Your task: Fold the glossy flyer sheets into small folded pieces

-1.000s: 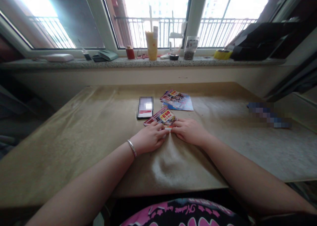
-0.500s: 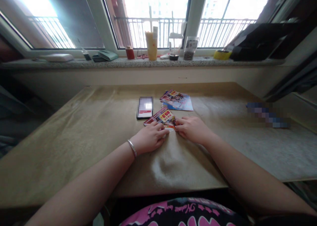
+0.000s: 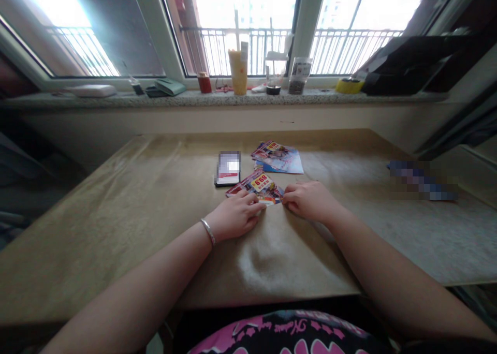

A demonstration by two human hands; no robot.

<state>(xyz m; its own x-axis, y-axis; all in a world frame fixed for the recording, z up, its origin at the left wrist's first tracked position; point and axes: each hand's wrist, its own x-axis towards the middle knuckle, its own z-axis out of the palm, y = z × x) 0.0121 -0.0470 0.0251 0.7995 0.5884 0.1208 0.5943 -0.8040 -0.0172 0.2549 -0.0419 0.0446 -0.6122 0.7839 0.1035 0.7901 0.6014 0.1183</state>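
A colourful printed flyer (image 3: pixel 264 186) with a large price panel lies on the tan table in front of me. My left hand (image 3: pixel 236 214), with a silver bangle at its wrist, holds down the flyer's near left edge with bent fingers. At the near right corner, the fingertips of my right hand (image 3: pixel 306 200) are pinched together on the paper. Part of the flyer's near left edge is hidden under my left fingers. Just beyond it lie more printed flyers (image 3: pixel 285 160), overlapping. A phone-like device (image 3: pixel 228 168) with a blurred screen sits left of them.
The tan cloth-covered table (image 3: pixel 128 214) reaches to the wall below the window. A blurred bluish object (image 3: pixel 421 180) lies far right. On the stone sill (image 3: pixel 155 100) stand a yellow cup (image 3: pixel 238 72), a red jar (image 3: pixel 204 83), clear containers (image 3: pixel 298 77) and a black bag (image 3: pixel 411 67).
My right hand has slid slightly right along the flyer's near edge to its corner, uncovering more of the print. My left hand stays almost where it was.
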